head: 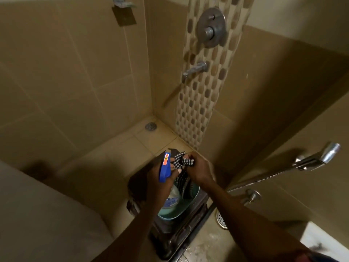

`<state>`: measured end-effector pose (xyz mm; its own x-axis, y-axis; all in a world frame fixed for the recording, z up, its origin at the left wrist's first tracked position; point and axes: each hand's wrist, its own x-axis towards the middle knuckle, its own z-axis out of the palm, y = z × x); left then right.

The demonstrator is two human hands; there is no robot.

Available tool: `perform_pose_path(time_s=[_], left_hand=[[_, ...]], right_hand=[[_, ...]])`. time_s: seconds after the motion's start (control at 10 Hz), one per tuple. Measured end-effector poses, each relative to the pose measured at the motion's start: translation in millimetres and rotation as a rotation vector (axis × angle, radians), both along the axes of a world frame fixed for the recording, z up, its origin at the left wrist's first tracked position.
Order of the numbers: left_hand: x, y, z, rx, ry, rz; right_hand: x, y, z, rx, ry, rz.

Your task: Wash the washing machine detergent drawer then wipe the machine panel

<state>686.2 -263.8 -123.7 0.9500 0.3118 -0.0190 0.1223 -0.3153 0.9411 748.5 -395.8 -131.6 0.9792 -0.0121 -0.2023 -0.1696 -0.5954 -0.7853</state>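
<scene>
My left hand (160, 178) grips a spray bottle (171, 197) by its blue trigger head (164, 166), nozzle up, clear body hanging down. My right hand (198, 170) pinches a black-and-white checked cloth (182, 161) right beside the nozzle; the cloth hangs down between both hands. Below them a teal tub (190, 207) sits on a dark stool (175, 237) on the shower floor. The detergent drawer and the machine panel are not in sight.
Tiled shower corner with a wall tap (195, 69) and a mixer knob (211, 27) above it. A hand shower (317, 157) with its hose hangs on the right wall. Floor drains lie at the corner (150, 126) and at the right (221, 219). A pale surface fills the lower left.
</scene>
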Motion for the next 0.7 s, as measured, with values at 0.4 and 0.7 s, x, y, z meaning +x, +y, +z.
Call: perform_pose_path(time_s=[0.4, 0.7], left_hand=[[-11, -2, -39, 0.109, 0.160, -0.081], [-27, -6, -31, 0.118, 0.277, -0.115]], right_hand=[[-13, -38, -27, -0.089, 0.156, -0.021], [-31, -56, 3, -0.076, 0.080, -0.079]])
